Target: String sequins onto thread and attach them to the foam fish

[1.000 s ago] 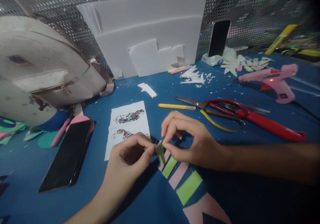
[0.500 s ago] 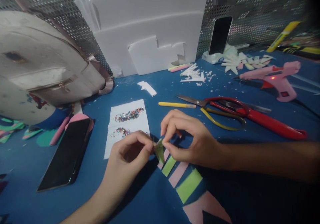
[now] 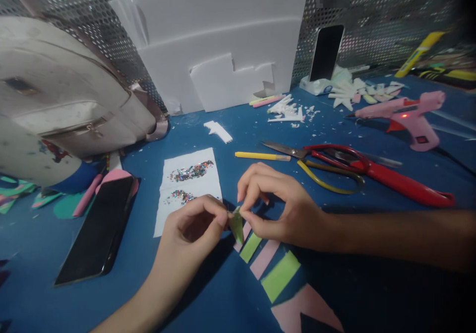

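My left hand [image 3: 197,229] pinches the left side of a small green strip [image 3: 236,229], which looks like felt or paper. Thumb and forefinger of my right hand [image 3: 284,209] close on the strip's upper right end. Fingertips hide part of its top edge. Below my right hand lie pink and green strips in a row, among them a green strip [image 3: 280,276], a pink strip [image 3: 265,259] and a notched pink piece [image 3: 307,308]. Behind my left hand, a folded white paper [image 3: 163,189] carries two heaps of multicoloured glitter [image 3: 191,171].
Scissors [image 3: 334,157] with red handles and a yellow pen [image 3: 262,156] lie beyond my right hand. A pink glue gun [image 3: 409,117] shows a lit red light. At left are a black phone [image 3: 96,233] and a pale backpack [image 3: 70,95]. White scraps [image 3: 286,107] lie farther back.
Both hands keep the same pinch on the green strip. The whole view has shifted only very slightly; nothing else has visibly moved.
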Action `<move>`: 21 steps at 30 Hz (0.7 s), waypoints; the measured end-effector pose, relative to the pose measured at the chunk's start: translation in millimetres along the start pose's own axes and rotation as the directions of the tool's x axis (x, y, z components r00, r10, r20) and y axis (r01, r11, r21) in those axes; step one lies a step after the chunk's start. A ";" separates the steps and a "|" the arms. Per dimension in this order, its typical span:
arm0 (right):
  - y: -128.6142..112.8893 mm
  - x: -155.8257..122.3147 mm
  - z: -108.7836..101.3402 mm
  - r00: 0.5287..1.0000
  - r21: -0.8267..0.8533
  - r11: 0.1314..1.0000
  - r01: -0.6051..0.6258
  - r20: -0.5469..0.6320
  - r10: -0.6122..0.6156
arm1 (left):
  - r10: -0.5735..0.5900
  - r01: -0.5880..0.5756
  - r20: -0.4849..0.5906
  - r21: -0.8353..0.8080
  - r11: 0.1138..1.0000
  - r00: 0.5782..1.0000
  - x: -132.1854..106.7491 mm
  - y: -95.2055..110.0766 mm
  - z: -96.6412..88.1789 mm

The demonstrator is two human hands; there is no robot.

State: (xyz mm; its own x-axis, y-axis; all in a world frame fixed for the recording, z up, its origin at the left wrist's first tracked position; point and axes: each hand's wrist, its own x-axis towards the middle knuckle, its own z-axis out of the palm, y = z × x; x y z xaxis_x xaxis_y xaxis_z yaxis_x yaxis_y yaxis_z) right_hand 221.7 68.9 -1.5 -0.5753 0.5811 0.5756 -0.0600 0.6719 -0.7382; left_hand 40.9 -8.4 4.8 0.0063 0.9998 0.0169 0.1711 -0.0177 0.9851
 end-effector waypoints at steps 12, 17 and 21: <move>-0.1 0.0 1.3 1.000 0.004 1.000 0.000 0.008 0.000 | 0.005 -0.005 0.007 0.000 1.000 1.000 0.7 1.3 1.6; -0.1 -0.9 0.9 1.000 0.006 1.000 0.006 0.009 -0.006 | 0.018 -0.018 0.008 0.001 1.000 1.000 0.2 1.7 0.8; 1.5 -1.5 1.2 1.000 0.008 1.000 -0.002 0.014 0.002 | 0.025 -0.024 0.023 -0.037 0.999 0.999 0.6 1.8 2.0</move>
State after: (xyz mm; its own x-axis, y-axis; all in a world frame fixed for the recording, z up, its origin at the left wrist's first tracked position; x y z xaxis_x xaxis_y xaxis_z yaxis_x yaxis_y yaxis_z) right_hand 221.5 68.5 -4.0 -0.5872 0.5757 0.5690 -0.0654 0.6669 -0.7422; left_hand 43.2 -7.8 6.2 0.0330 0.9987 0.0377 0.1343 -0.0418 0.9901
